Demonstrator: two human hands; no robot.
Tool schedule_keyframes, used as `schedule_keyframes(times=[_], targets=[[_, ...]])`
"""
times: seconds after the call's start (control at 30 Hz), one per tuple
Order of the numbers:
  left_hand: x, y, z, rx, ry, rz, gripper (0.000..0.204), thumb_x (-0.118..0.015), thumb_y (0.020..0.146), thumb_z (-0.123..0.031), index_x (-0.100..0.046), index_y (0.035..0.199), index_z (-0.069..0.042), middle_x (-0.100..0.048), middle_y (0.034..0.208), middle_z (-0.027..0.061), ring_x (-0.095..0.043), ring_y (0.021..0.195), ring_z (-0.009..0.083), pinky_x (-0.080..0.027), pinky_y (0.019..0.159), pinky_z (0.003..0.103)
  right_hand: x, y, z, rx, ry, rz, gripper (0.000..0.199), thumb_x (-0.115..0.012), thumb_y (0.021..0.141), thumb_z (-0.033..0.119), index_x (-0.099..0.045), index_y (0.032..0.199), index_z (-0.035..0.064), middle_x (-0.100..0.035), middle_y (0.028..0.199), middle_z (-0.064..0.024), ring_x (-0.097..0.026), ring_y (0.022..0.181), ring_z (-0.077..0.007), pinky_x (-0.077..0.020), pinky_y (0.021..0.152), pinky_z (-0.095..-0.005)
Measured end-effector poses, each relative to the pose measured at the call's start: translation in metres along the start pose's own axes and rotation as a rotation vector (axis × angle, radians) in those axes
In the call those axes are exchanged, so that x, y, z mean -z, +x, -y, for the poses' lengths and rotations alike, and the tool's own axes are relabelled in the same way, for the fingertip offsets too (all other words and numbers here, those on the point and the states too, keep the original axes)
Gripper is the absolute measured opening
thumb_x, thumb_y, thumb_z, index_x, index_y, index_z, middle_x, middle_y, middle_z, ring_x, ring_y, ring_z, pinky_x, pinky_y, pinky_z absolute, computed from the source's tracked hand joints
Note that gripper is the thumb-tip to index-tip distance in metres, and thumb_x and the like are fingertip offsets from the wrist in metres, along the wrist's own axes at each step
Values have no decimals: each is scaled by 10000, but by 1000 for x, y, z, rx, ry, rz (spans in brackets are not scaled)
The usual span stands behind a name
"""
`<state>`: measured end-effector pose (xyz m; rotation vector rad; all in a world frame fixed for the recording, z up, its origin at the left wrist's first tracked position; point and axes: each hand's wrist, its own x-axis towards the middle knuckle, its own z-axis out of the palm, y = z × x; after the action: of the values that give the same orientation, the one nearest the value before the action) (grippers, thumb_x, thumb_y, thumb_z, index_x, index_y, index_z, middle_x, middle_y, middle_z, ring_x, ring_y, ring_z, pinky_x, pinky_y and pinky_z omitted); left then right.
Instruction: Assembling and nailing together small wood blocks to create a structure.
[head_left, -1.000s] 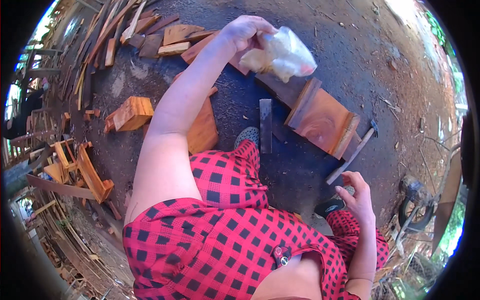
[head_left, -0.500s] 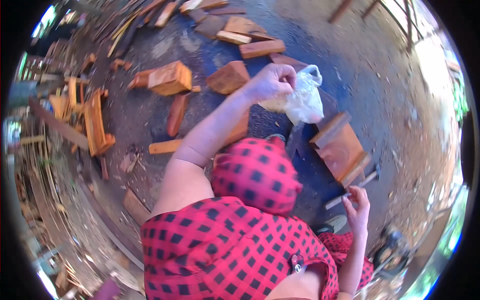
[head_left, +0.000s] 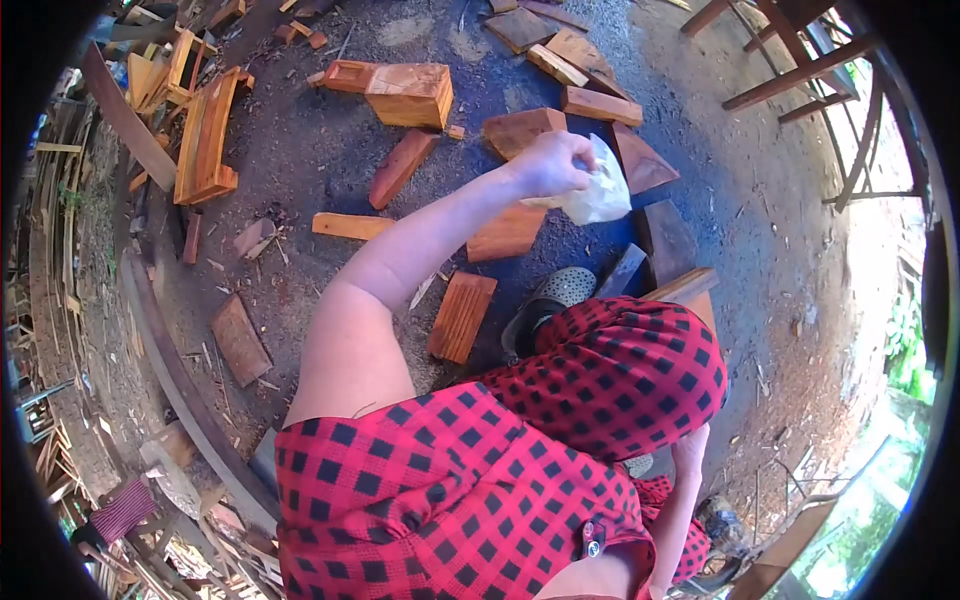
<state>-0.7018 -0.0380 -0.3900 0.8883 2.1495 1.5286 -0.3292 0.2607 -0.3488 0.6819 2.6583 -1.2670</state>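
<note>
My left hand [head_left: 556, 165] is raised in front of me on an outstretched arm, its fingers closed on a whitish plastic bag [head_left: 598, 192] that hangs from them. Beneath the bag and hand lie wood blocks, among them a reddish-brown block [head_left: 524, 132] and a flat orange-brown block [head_left: 506, 232]. My right hand [head_left: 690, 448] is mostly covered by my bent knee in red and black checked cloth. Only its wrist end shows, so its fingers and anything in them are hidden. A wooden piece [head_left: 684, 286] is partly visible beyond that knee.
A large block [head_left: 410, 95] and several offcuts lie on the dirt floor ahead. A short striped board [head_left: 462, 318] is near my shoe [head_left: 566, 286]. Stacked orange wood [head_left: 207, 140] stands at the left, beside a long curved strip [head_left: 180, 365]. A wooden frame [head_left: 800, 75] stands far right.
My view has shifted and my knee has swung right, covering my right hand, which was visible by a thin stick. My left hand still grips the bag, which now hangs more bunched up.
</note>
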Motion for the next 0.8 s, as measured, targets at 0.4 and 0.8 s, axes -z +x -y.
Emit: schedule_keyframes(times=[0.4, 0.8], targets=[[-34, -134, 72, -38, 396, -396, 162, -564, 669, -20, -504, 814, -63, -516, 1049, 134, -549, 961, 325, -455, 813, 392, -3, 30, 7, -34, -70, 73, 303, -581, 819, 127, -565, 1092, -3, -624, 1032, -118, -587, 917, -163, -463, 777, -302], [-66, -152, 67, 145, 248, -448, 230, -625, 595, -132, -553, 810, -91, -551, 757, 37, -541, 749, 286, -432, 693, 384, -125, 216, 148, 206, 178, 510, 369, -644, 800, 133, -566, 1126, -22, -534, 1063, -104, -577, 898, -179, -459, 782, -286]])
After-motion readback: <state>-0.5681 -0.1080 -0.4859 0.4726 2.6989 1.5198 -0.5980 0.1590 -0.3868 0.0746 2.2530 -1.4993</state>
